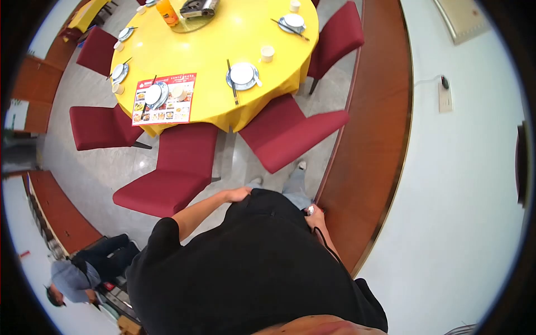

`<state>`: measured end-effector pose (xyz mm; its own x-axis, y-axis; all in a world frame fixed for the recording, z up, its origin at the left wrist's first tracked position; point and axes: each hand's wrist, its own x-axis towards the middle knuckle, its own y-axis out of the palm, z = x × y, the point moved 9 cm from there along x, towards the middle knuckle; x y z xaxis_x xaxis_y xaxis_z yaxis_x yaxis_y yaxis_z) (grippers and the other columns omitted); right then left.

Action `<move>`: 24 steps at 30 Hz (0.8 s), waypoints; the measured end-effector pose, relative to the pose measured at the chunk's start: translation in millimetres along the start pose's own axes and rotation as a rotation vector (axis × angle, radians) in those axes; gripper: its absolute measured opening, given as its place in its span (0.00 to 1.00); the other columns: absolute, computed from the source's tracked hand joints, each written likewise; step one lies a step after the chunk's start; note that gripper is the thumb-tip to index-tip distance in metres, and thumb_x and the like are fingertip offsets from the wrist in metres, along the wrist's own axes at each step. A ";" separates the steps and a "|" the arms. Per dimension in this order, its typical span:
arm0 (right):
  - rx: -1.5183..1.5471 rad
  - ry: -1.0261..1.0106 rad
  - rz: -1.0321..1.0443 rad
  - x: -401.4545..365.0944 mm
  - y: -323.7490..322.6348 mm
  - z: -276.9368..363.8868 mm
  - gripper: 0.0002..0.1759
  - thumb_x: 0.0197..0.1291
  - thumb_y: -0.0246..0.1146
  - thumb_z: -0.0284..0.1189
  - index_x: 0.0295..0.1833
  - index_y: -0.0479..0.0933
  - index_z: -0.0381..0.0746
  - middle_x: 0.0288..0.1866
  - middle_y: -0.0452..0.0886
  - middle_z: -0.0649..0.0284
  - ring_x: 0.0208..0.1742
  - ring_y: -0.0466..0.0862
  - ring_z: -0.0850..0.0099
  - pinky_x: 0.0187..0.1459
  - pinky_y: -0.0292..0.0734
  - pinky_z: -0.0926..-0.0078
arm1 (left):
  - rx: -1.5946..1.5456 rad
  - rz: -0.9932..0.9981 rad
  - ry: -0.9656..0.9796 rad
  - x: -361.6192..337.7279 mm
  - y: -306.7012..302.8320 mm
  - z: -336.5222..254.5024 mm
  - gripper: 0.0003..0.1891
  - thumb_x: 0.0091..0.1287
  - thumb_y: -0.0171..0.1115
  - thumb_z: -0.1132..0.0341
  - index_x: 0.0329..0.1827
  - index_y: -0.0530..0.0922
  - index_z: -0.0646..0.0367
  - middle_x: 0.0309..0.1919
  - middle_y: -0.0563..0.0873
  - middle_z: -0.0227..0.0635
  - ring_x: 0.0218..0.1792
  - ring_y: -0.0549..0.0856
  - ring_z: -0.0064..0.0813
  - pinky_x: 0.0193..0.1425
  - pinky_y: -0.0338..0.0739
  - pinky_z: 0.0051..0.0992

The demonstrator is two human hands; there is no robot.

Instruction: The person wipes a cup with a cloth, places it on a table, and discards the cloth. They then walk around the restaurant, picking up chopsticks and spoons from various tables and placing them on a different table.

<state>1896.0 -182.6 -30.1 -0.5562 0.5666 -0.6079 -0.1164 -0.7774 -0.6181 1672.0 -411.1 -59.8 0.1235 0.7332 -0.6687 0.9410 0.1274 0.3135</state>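
My left hand (239, 194) is at the lower edge of my black shirt (268, 262), touching the cloth on the left side. Its fingers are too small to make out clearly. Down by my right hip, my right hand (316, 216) is closed around a small object with a pale, shiny end (310, 210). A thin black cord (326, 244) runs from that hand along the wrist. The nearest furniture to my hands is a dark red chair (167, 181) at the left and another red chair (296, 134) ahead.
A round table with a yellow cloth (212, 56) carries place settings, a menu sheet (183, 114), an orange bottle (167, 12) and a portable stove (198, 6). Wood panelling (365, 151) borders my right. Another person (75, 279) is at the lower left.
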 end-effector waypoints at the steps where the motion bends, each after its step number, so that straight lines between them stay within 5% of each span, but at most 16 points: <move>1: -0.027 -0.067 0.015 22.6 -14.3 -4.4 0.17 0.40 0.71 0.30 0.38 0.77 0.39 0.35 0.85 0.58 0.37 0.85 0.68 0.40 0.78 0.70 | 0.198 0.057 0.103 30.1 6.3 6.2 0.17 0.70 0.47 0.64 0.51 0.79 0.67 0.43 0.85 0.38 0.43 0.83 0.33 0.48 0.77 0.35; 3: -0.076 -0.085 0.232 55.4 -47.2 4.8 0.18 0.41 0.72 0.33 0.39 0.80 0.38 0.34 0.85 0.58 0.37 0.85 0.69 0.40 0.79 0.69 | 0.690 0.050 0.085 83.1 -3.4 39.9 0.18 0.66 0.48 0.63 0.44 0.80 0.68 0.43 0.85 0.49 0.44 0.83 0.35 0.47 0.76 0.38; 6: 0.202 -0.152 0.519 120.7 -78.8 -5.2 0.15 0.45 0.74 0.31 0.35 0.78 0.36 0.29 0.80 0.65 0.35 0.81 0.74 0.36 0.76 0.73 | 0.515 -0.265 -0.114 125.1 -1.1 16.8 0.20 0.65 0.49 0.58 0.40 0.80 0.68 0.43 0.84 0.54 0.46 0.83 0.37 0.48 0.75 0.39; 7: -0.017 -0.163 0.566 149.2 -90.6 -16.0 0.20 0.49 0.73 0.41 0.36 0.79 0.36 0.30 0.81 0.63 0.35 0.81 0.73 0.37 0.75 0.74 | 0.468 -0.327 -0.146 137.4 3.6 10.2 0.20 0.65 0.49 0.58 0.41 0.80 0.68 0.43 0.84 0.54 0.46 0.83 0.38 0.48 0.75 0.39; 9: -0.376 -0.205 0.455 147.5 -164.6 45.4 0.28 0.53 0.67 0.53 0.36 0.79 0.35 0.31 0.82 0.60 0.35 0.82 0.69 0.39 0.75 0.70 | 0.408 -0.409 -0.196 149.8 15.3 0.8 0.19 0.64 0.50 0.58 0.42 0.80 0.68 0.44 0.84 0.54 0.47 0.83 0.38 0.49 0.75 0.39; 12: -0.505 -0.375 0.180 169.1 -214.3 81.0 0.34 0.55 0.61 0.59 0.37 0.80 0.34 0.32 0.83 0.54 0.37 0.83 0.61 0.40 0.75 0.64 | 0.336 -0.482 -0.238 163.0 32.8 -13.4 0.19 0.64 0.51 0.58 0.44 0.80 0.67 0.44 0.84 0.53 0.47 0.83 0.39 0.50 0.75 0.39; 15: -0.225 -0.310 0.753 200.7 -127.6 17.4 0.34 0.55 0.61 0.59 0.36 0.80 0.33 0.33 0.83 0.49 0.37 0.83 0.54 0.42 0.75 0.59 | 0.293 -0.531 -0.245 169.4 44.2 -30.2 0.19 0.63 0.52 0.58 0.46 0.79 0.67 0.45 0.84 0.53 0.48 0.83 0.40 0.51 0.75 0.38; 18: -0.350 -0.546 0.415 211.3 -145.9 33.0 0.33 0.56 0.61 0.57 0.36 0.80 0.32 0.33 0.83 0.46 0.36 0.83 0.52 0.40 0.75 0.59 | 0.271 -0.590 -0.215 174.9 44.6 -59.0 0.20 0.63 0.53 0.58 0.47 0.79 0.66 0.46 0.84 0.53 0.49 0.83 0.40 0.51 0.75 0.38; 24: -0.187 -0.550 0.358 238.0 -179.8 65.1 0.31 0.57 0.61 0.55 0.34 0.80 0.33 0.30 0.81 0.43 0.36 0.82 0.49 0.40 0.74 0.57 | 0.227 -0.677 -0.124 153.1 62.2 -76.9 0.21 0.62 0.55 0.58 0.51 0.79 0.65 0.47 0.84 0.52 0.50 0.82 0.42 0.53 0.74 0.38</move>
<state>1731.0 74.2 -31.2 -0.8770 0.0231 -0.4799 0.2698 -0.8028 -0.5317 1725.2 -239.5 -90.8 -0.4870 0.4597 -0.7426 0.8645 0.3746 -0.3350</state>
